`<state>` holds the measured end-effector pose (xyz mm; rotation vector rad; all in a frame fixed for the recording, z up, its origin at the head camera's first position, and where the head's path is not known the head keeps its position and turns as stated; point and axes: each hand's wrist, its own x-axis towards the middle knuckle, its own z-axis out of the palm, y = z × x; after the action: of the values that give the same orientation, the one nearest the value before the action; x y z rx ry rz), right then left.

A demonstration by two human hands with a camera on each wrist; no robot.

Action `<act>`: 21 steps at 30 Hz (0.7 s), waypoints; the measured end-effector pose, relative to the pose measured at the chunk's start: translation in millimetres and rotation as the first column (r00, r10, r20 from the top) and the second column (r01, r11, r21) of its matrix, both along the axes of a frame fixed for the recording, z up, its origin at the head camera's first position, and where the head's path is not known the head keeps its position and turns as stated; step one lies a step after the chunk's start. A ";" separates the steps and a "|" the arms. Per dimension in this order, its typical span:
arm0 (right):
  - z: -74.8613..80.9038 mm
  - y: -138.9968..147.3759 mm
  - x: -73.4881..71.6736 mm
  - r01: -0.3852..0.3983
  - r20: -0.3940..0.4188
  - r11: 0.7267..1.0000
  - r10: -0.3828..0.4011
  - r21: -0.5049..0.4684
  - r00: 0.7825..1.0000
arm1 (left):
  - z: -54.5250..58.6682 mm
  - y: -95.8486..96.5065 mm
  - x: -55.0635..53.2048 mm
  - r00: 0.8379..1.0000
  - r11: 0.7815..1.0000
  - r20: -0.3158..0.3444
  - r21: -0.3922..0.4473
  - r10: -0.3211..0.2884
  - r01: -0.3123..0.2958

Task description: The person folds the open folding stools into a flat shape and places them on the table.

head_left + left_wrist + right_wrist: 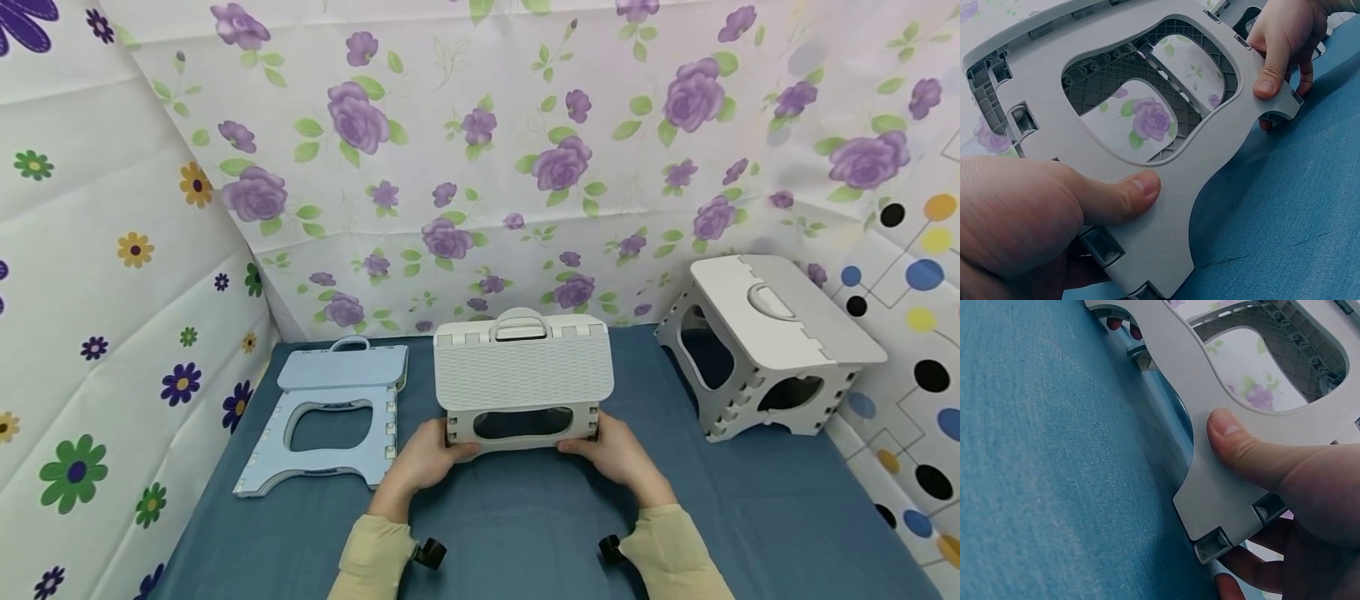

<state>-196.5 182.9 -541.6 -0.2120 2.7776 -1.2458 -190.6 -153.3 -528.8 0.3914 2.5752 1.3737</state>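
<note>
A light grey folding step stool (525, 367) is held between both hands in the middle, its textured top and carry handle toward the back. My left hand (429, 454) grips the lower left of its side panel, thumb flat on the front face and fingers behind. At the lower right, my right hand (611, 446) grips it the same way. Close up in the left wrist view, the panel (1166, 237) has a large curved cut-out, through which the ribbed inside shows. In the right wrist view, the panel's corner (1204, 506) is right at the cloth.
A light blue folding stool (337, 367) lies folded flat on the left. On the right stands an unfolded whitish stool (750, 317). Blue cloth (525, 533) covers the table, and a flowered curtain (487, 208) hangs behind, with patterned sheets at both sides.
</note>
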 end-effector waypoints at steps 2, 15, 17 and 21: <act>0.2 0.1 -0.1 -0.001 0.001 1.000 0.001 -0.002 1.000 | -0.7 0.0 -0.3 1.000 1.000 -0.005 0.000 -0.003 0.003; -0.8 -1.2 0.9 -0.002 0.010 1.000 0.003 -0.014 1.000 | -0.1 1.1 1.6 1.000 1.000 -0.029 0.011 -0.008 0.008; -1.0 -1.3 0.9 0.000 0.011 1.000 0.001 -0.019 1.000 | -0.8 1.2 1.6 0.999 1.000 -0.033 0.010 -0.008 0.008; -1.0 -1.2 1.1 -0.002 0.009 1.000 0.002 -0.020 1.000 | -1.8 1.4 1.4 0.999 1.000 -0.038 0.013 -0.009 0.010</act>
<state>-195.5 181.7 -542.6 -0.2099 2.7581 -1.2718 -189.2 -151.9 -530.7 0.4349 2.5924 1.3935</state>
